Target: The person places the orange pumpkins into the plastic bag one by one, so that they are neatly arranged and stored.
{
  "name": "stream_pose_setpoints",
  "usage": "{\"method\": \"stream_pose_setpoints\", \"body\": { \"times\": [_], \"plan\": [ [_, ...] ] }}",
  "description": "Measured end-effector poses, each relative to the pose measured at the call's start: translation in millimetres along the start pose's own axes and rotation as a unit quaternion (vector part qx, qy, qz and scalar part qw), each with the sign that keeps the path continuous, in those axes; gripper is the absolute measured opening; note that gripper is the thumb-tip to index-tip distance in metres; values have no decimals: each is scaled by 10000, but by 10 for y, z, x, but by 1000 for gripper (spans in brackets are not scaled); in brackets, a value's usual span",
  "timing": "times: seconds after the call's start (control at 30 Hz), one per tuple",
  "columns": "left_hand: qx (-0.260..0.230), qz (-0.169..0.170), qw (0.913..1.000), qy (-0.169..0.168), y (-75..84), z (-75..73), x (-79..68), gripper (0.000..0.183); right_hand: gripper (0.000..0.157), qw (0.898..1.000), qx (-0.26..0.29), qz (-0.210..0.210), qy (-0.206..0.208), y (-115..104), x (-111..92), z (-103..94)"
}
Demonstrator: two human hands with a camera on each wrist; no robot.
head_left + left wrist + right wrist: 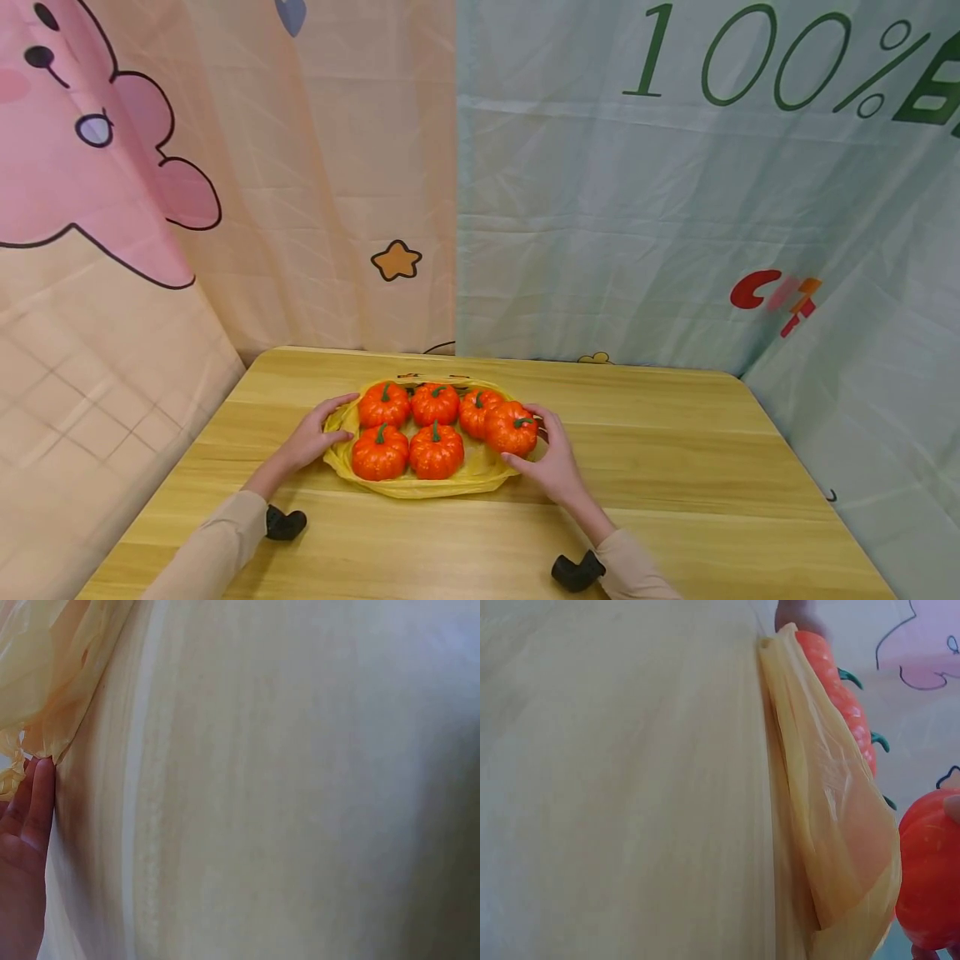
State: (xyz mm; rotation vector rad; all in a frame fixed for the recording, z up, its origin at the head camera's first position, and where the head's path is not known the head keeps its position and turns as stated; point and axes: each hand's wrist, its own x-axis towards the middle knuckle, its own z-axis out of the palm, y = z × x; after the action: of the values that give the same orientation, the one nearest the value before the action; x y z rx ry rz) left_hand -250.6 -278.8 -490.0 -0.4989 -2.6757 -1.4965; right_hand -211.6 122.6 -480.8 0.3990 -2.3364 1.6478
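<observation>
In the head view a yellow plastic bag [480, 479] lies opened wide on the table, its rim standing up around several small orange pumpkins with green stems. My right hand [553, 458] grips one pumpkin [512, 428] at the bag's right end, thumb in front and fingers behind. This pumpkin sits higher than the others and partly covers a neighbouring pumpkin [477, 412]. At the opposite end, my left hand [313, 435] holds the bag's edge between thumb and fingers. The left wrist view shows those fingers [40, 795] against the yellow film. Two pumpkins [381, 452] stand in the front row.
The wooden table [675, 467] extends around the bag. Printed curtains [600, 208] hang behind the table and along its sides. Black wrist mounts [577, 572] sit at both sleeves.
</observation>
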Motion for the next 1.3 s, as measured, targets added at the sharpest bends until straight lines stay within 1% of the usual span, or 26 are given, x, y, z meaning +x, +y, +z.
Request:
{"method": "stream_pose_setpoints", "body": {
  "times": [0.27,0.47,0.7,0.9,1.03,1.2,1.3],
  "plan": [
    [-47,-7,10000,-5,-8,-1,0,61,73,9996,-30,-7,-267,-38,-41,143],
    [-23,-3,10000,20,-11,6,-2,61,75,9991,-112,-30,-418,-32,-67,197],
    [-2,48,10000,23,-12,-7,0,61,74,9985,-184,-18,-520,-27,-86,193],
    [154,116,9998,44,-20,-6,-2,61,77,9979,-239,66,-596,18,-93,192],
    [152,118,9998,32,-28,-6,-9,61,74,9968,-339,73,-727,2,-108,171],
    [43,70,10000,11,-68,4,-1,61,74,9940,-550,-45,-940,11,-108,136],
    [136,40,9999,9,-85,12,4,60,74,9925,-715,-22,-988,16,-105,132]
  ]
}}
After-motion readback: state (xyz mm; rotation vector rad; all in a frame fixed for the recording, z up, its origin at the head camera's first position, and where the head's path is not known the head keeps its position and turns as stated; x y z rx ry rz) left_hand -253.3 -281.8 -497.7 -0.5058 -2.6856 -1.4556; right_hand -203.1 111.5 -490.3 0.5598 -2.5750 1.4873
